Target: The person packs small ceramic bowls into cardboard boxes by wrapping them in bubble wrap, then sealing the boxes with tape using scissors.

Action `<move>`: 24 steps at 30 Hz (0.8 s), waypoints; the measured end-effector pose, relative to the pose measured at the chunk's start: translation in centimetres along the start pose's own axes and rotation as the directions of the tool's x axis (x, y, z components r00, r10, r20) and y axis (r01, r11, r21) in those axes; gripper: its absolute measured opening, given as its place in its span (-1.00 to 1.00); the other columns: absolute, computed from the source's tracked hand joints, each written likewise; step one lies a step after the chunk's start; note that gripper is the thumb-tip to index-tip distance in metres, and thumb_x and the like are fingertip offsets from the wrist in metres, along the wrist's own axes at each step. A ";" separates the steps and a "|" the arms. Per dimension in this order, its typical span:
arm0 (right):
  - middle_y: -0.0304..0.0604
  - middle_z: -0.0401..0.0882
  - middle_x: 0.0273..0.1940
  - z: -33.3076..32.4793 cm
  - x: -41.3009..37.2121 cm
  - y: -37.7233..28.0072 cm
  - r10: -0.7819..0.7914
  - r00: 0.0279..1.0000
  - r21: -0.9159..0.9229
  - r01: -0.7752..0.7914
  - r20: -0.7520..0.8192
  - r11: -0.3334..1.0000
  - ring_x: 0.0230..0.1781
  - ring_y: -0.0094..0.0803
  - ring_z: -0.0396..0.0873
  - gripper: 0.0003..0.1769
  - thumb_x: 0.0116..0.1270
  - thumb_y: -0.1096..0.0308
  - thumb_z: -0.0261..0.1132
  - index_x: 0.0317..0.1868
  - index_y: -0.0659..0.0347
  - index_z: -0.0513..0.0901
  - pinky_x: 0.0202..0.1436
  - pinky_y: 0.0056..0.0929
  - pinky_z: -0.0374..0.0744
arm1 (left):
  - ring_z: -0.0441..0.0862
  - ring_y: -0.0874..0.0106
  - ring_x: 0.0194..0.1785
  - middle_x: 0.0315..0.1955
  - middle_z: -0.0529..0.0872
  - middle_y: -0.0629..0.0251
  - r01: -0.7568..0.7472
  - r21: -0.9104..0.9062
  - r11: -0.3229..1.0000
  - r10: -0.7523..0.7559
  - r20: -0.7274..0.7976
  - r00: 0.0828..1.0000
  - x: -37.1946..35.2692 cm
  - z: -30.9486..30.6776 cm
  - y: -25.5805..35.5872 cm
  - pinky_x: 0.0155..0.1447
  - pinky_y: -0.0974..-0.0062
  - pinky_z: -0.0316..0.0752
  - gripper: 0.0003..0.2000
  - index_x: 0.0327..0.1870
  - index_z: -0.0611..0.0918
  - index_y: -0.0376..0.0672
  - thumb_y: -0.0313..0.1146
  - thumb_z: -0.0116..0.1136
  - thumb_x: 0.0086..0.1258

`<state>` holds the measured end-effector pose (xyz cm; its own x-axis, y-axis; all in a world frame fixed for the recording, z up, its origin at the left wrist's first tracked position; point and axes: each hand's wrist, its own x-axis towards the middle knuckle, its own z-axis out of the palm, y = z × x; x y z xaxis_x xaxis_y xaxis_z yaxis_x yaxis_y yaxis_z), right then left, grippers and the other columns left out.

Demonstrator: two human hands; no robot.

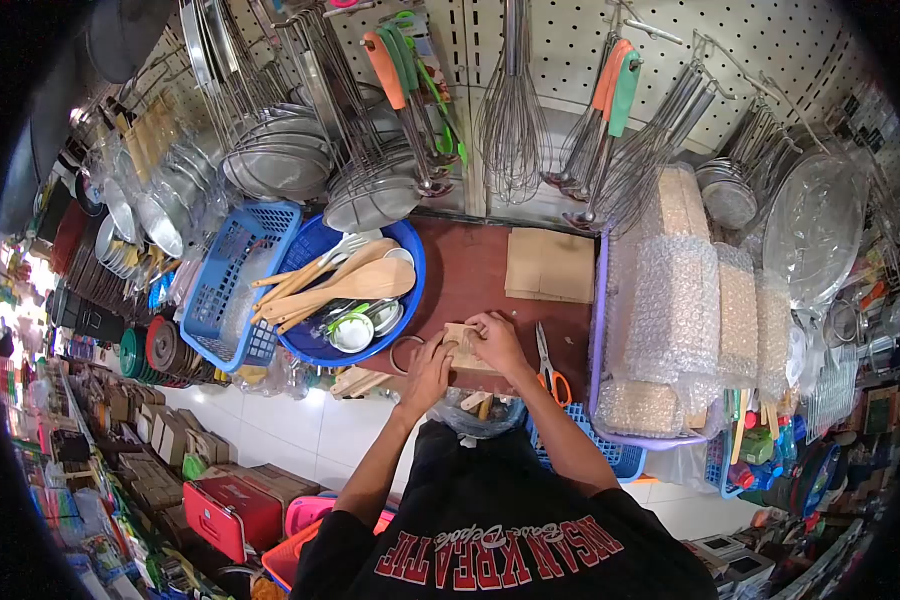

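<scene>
A small piece of brown cardboard [461, 346] lies at the front of the reddish-brown tabletop [460, 262], between my two hands. My left hand [430, 368] grips its left side with the fingers bent. At its right edge my right hand [497, 340] pinches the cardboard, fingers curled and partly hidden. Just left of my left hand rests a brown ring [405, 354], which looks like a tape roll. Scissors [545, 358] with orange handles lie right of my right hand. Farther back sits a stack of flat brown cardboard sheets [550, 263].
A blue basin [417, 270] of wooden spatulas [355, 287] and a blue basket [238, 270] stand left. On the right, a purple crate [597, 330] holds bubble-wrapped bundles [670, 310]. Whisks [513, 130], strainers [275, 160] and ladles hang above. A plastic-lined bin [480, 412] stands below the table edge.
</scene>
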<state>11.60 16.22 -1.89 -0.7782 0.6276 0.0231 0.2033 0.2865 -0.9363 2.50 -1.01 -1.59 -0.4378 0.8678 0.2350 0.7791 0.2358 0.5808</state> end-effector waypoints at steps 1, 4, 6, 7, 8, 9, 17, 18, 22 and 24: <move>-0.06 0.61 -0.28 0.4 0.3 1.0 -0.057 0.998 -0.022 0.056 -0.010 0.998 -0.41 -0.32 0.67 -0.81 0.33 0.42 0.39 -0.11 0.32 0.70 -0.37 -0.35 0.67 | 0.42 0.04 0.38 0.39 0.42 0.02 0.005 0.016 1.000 -0.005 0.010 1.000 0.0 0.0 0.0 0.38 0.02 0.29 -0.66 0.28 0.56 -0.17 -0.40 0.00 0.54; -0.08 0.63 -0.27 0.7 0.4 1.8 -0.071 0.997 -0.041 0.071 -0.008 0.997 -0.40 -0.36 0.70 -0.81 0.31 0.41 0.42 -0.13 0.33 0.70 -0.41 -0.38 0.71 | 0.44 0.03 0.39 0.43 0.40 0.04 0.035 0.013 0.999 -0.036 0.020 0.999 -0.2 0.0 0.2 0.38 -0.04 0.31 -0.68 0.26 0.58 -0.17 -0.40 -0.01 0.55; -0.06 0.65 -0.25 0.3 0.5 0.9 -0.045 0.999 -0.124 0.048 0.031 0.991 -0.29 -0.27 0.72 -0.75 0.25 0.35 0.47 -0.13 0.30 0.70 -0.27 -0.30 0.71 | 0.47 0.01 0.35 0.42 0.42 0.05 0.051 -0.010 0.999 -0.051 0.004 0.999 -0.3 0.1 0.5 0.35 -0.05 0.35 -0.70 0.24 0.59 -0.16 -0.40 -0.01 0.55; -0.05 0.66 -0.24 -0.4 0.6 -0.4 -0.037 0.997 -0.206 0.049 0.065 0.977 -0.23 -0.22 0.72 -0.72 0.21 0.31 0.50 -0.13 0.27 0.70 -0.18 -0.25 0.70 | 0.50 -0.01 0.32 0.41 0.44 0.05 0.054 -0.023 0.998 -0.054 -0.010 0.999 -0.4 0.0 0.8 0.33 -0.04 0.39 -0.71 0.22 0.59 -0.16 -0.41 -0.01 0.55; -0.05 0.66 -0.22 -1.1 0.8 -1.8 -0.027 0.995 -0.287 0.054 0.097 0.956 -0.16 -0.17 0.72 -0.68 0.17 0.28 0.53 -0.13 0.25 0.71 -0.09 -0.20 0.69 | 0.53 -0.03 0.29 0.40 0.46 0.06 0.055 -0.036 0.998 -0.056 -0.024 0.998 -0.3 0.0 1.0 0.30 -0.03 0.43 -0.71 0.21 0.59 -0.16 -0.41 -0.01 0.55; -0.04 0.66 -0.20 -1.6 1.0 -3.3 0.014 0.992 -0.376 0.035 0.127 0.926 -0.12 -0.13 0.70 -0.65 0.14 0.24 0.55 -0.13 0.23 0.71 -0.03 -0.17 0.66 | 0.55 -0.05 0.25 0.39 0.47 0.06 0.057 -0.086 0.995 -0.060 -0.034 0.998 -0.3 0.1 0.8 0.25 -0.03 0.45 -0.73 0.18 0.59 -0.17 -0.41 -0.02 0.56; -0.03 0.62 -0.05 -1.7 5.6 -0.6 -0.161 0.856 -0.270 0.326 0.492 0.906 0.05 -0.02 0.60 -0.52 0.10 0.12 0.56 0.02 0.09 0.70 0.16 -0.12 0.55 | 0.59 -0.19 0.09 0.16 0.64 -0.05 0.258 -0.257 0.931 -0.253 0.054 0.966 0.5 1.1 -0.7 0.09 -0.04 0.51 -0.80 0.12 0.50 -0.22 -0.39 -0.03 0.59; -0.03 0.62 -0.05 -1.8 5.9 -0.7 -0.131 0.848 -0.280 0.309 0.513 0.909 0.06 -0.02 0.59 -0.51 0.11 0.12 0.56 0.04 0.08 0.69 0.17 -0.12 0.55 | 0.58 -0.18 0.11 0.16 0.63 -0.07 0.249 -0.276 0.928 -0.250 0.030 0.968 0.9 1.0 -0.6 0.12 -0.01 0.51 -0.78 0.15 0.49 -0.23 -0.40 -0.03 0.59; -0.03 0.62 -0.04 -2.1 6.0 0.3 -0.119 0.876 -0.259 0.264 0.467 0.929 0.07 -0.04 0.60 -0.50 0.15 0.12 0.54 0.08 0.06 0.66 0.18 -0.15 0.55 | 0.53 -0.13 0.24 0.21 0.56 -0.15 0.114 -0.351 0.929 -0.180 -0.162 0.970 1.4 1.0 0.7 0.29 0.11 0.44 -0.67 0.29 0.43 -0.27 -0.39 -0.01 0.58; -0.02 0.63 -0.04 -2.0 5.8 0.8 -0.119 0.925 -0.244 0.217 0.360 0.945 0.06 -0.06 0.61 -0.51 0.16 0.10 0.53 0.05 0.08 0.64 0.16 -0.16 0.55 | 0.46 -0.06 0.33 0.28 0.49 -0.14 0.102 -0.374 0.922 -0.204 -0.244 0.948 0.9 1.1 1.1 0.40 0.17 0.36 -0.61 0.36 0.38 -0.31 -0.37 0.00 0.59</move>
<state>8.45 21.50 -1.79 -0.9581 0.2863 0.0071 0.1686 0.5839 -0.7941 3.42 0.52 -1.59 -0.6839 0.6675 0.2945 0.5055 0.1424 0.8510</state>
